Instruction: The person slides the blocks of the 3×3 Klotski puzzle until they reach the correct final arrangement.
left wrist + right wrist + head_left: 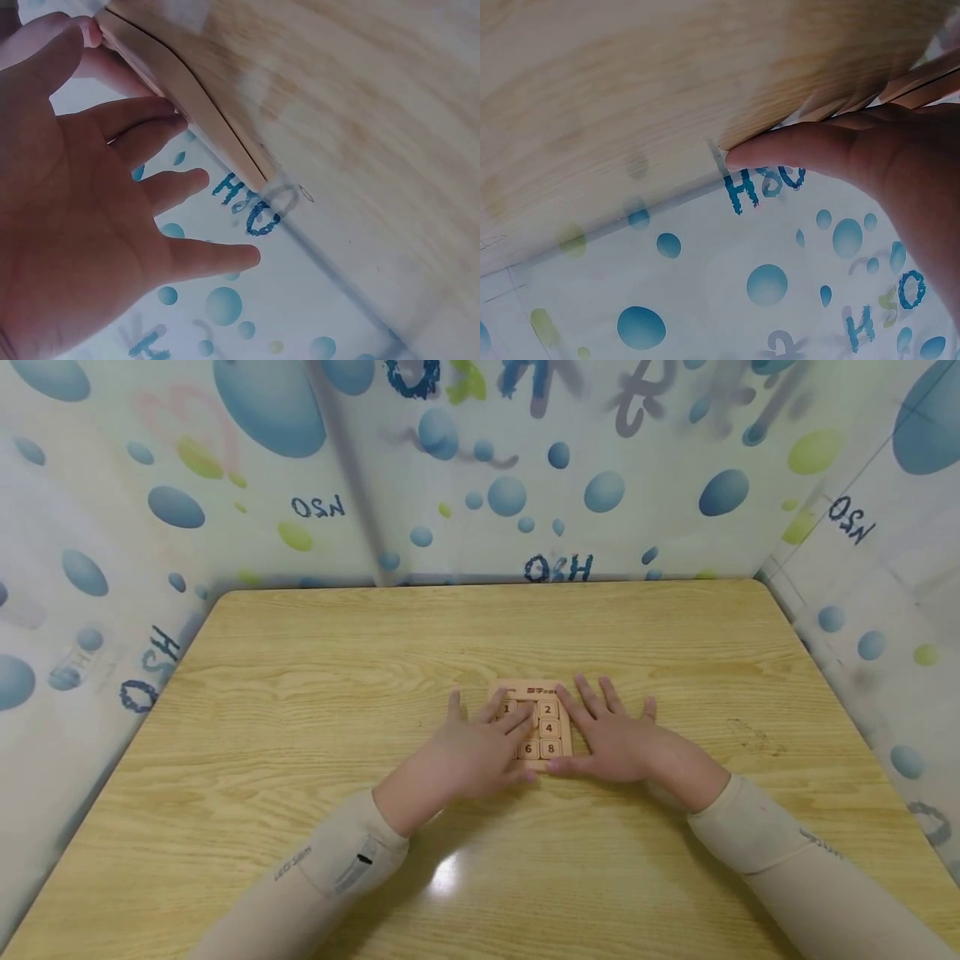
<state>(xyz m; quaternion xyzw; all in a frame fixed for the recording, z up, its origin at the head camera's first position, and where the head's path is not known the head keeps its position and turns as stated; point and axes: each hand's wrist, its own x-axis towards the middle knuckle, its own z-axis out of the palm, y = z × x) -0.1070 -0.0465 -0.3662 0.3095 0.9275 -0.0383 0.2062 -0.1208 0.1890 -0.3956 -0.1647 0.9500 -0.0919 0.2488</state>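
fingers (590,696) spread wide, left hand (477,753) over numbered wooden board (567,737), right hand (621,745) at its edge

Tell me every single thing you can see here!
table: one, light brown wood, under the puzzle
number puzzle: one, light wood, near the middle of the table
number tiles: 1, 2, 4, 6 and 8 readable, others hidden, light wood, inside the puzzle
walls: three, whitish, behind and on both sides of the table
bubbles: many, blue and green, on the walls
letters: many, mostly blue, on the walls
sleeves: two, cream, on the arms
left hand: one, bare, fingers over the tiles
right hand: one, bare, at the puzzle's right side
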